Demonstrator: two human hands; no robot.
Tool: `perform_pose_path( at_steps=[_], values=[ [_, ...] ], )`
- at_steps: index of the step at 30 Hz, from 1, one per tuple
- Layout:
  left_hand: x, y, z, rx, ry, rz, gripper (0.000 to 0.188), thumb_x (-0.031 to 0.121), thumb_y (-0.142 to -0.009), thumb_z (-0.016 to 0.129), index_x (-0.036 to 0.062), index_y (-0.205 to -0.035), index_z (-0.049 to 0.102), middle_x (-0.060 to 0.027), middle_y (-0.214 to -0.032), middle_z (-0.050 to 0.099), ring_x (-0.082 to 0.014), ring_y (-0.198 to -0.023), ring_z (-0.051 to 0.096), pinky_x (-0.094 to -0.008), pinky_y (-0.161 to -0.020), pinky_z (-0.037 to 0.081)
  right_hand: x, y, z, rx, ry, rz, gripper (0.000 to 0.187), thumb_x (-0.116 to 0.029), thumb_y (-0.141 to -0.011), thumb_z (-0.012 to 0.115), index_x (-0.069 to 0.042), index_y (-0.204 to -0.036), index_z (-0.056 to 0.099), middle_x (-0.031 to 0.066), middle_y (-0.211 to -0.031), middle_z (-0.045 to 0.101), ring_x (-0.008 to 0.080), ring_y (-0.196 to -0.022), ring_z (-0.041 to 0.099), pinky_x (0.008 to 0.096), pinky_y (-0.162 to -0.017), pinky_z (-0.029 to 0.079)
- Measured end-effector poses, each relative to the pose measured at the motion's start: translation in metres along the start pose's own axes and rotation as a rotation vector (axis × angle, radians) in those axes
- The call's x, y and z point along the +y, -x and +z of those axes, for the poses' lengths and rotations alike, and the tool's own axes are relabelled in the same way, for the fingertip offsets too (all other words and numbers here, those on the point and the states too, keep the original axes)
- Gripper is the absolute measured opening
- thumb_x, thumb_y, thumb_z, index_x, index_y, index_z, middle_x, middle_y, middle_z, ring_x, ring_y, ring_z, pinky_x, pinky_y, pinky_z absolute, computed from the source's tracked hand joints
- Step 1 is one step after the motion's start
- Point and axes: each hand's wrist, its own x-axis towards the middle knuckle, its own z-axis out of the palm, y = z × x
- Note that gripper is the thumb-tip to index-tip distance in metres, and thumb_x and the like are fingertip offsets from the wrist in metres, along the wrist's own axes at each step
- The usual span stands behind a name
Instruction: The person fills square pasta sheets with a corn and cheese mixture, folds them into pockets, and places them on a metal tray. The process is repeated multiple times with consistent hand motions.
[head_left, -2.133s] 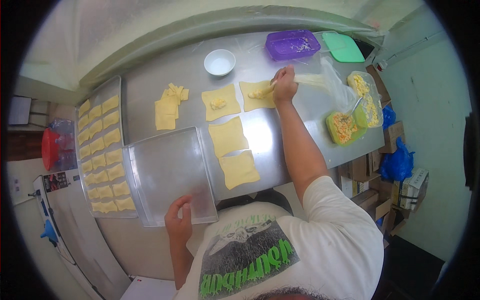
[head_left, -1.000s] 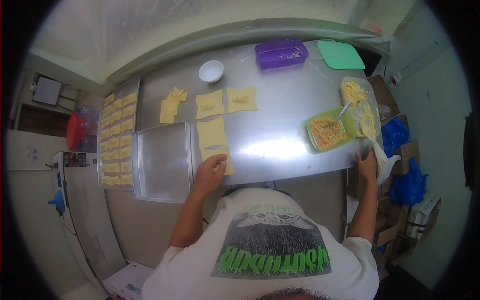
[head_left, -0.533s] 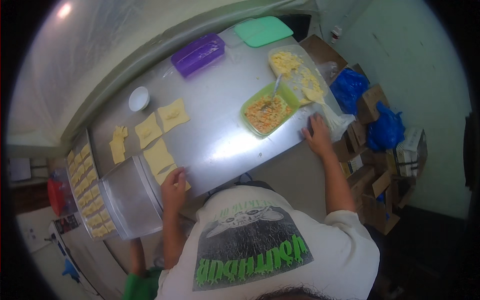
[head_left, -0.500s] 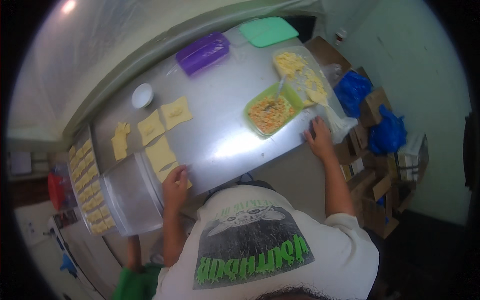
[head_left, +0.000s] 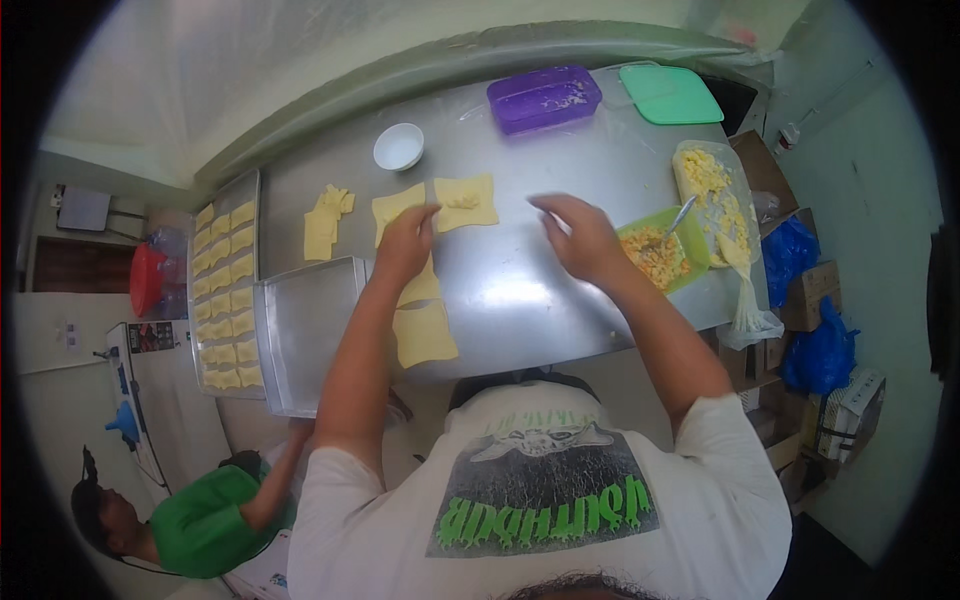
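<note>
My left hand point(head_left: 405, 245) hovers over or rests on the filled dough square point(head_left: 392, 208) at the left, its fingertips by the left edge of a second square point(head_left: 470, 212) with a small pale filling heap. Its fingers look slightly apart, with nothing visible in them. To the right, my right hand point(head_left: 582, 240) is open above the steel table point(head_left: 520, 310), thumb and fingers apart, pointing at that second square. Two bare dough squares lie nearer me, the nearest one point(head_left: 425, 335) by the table's front edge; my left hand and wrist partly cover the other.
A green tub of orange-flecked filling point(head_left: 655, 255) with a spoon stands right, before a tray of yellow pieces point(head_left: 715, 185). Behind are a white bowl point(head_left: 399, 147), purple container point(head_left: 545, 100) and green lid point(head_left: 670, 95). Left are stacked dough strips point(head_left: 322, 228), an unfilled tray point(head_left: 312, 310), a pastry tray point(head_left: 228, 290) and a person in green point(head_left: 215, 520).
My left hand has moved up from the nearest dough to the filled squares. My right hand has left the table's right end and swung inward. The view has turned, showing more of the other person.
</note>
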Motion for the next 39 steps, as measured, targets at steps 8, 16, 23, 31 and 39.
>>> perform_pose_path(
  at_steps=[8,16,23,31,39],
  values=[
    [-0.048,-0.101,0.035,-0.246,-0.170,0.179,0.029,0.011,-0.094,0.052,0.0067,-0.119,0.068,-0.0165,-0.118,0.068,-0.0353,-0.112,0.063,-0.0451,-0.095,0.050,0.068,-0.121,0.124,-0.330,0.373,-0.043,0.024,-0.006,-0.088,0.058,-0.006,-0.107,0.072,0.0174,-0.106,0.070,0.0348,-0.104,0.066,0.0446,-0.093,0.052],
    [-0.051,-0.123,0.035,-0.346,-0.212,0.259,0.022,0.014,-0.088,0.067,0.0080,-0.109,0.071,-0.0153,-0.107,0.069,-0.0352,-0.105,0.063,-0.0454,-0.090,0.050,0.072,-0.155,0.130,-0.565,0.488,-0.001,0.023,-0.010,-0.086,0.064,-0.008,-0.107,0.073,0.0131,-0.107,0.071,0.0334,-0.104,0.065,0.0440,-0.091,0.052],
    [-0.053,-0.130,0.033,-0.377,-0.176,0.281,0.016,0.016,-0.090,0.066,0.0060,-0.102,0.067,-0.0142,-0.101,0.066,-0.0364,-0.100,0.062,-0.0464,-0.087,0.050,0.071,-0.173,0.126,-0.756,0.489,0.095,0.024,-0.013,-0.084,0.069,-0.010,-0.108,0.073,0.0135,-0.108,0.071,0.0352,-0.100,0.067,0.0436,-0.088,0.053],
    [-0.043,-0.103,0.018,-0.393,-0.146,0.272,0.016,0.019,-0.095,0.059,0.0062,-0.103,0.065,-0.0143,-0.103,0.064,-0.0356,-0.099,0.062,-0.0456,-0.085,0.050,0.066,-0.143,0.118,-0.614,0.480,-0.169,0.017,-0.009,-0.086,0.063,-0.010,-0.101,0.072,0.0125,-0.097,0.070,0.0324,-0.093,0.068,0.0438,-0.085,0.054],
    [-0.041,-0.057,0.027,-0.277,-0.141,0.375,0.017,0.011,-0.091,0.055,0.0067,-0.105,0.064,-0.0124,-0.102,0.062,-0.0339,-0.098,0.060,-0.0421,-0.083,0.052,0.059,-0.090,0.120,-0.396,0.445,-0.337,0.011,-0.009,-0.084,0.059,-0.008,-0.091,0.067,0.0080,-0.098,0.063,0.0281,-0.100,0.061,0.0396,-0.083,0.053]
  ],
)
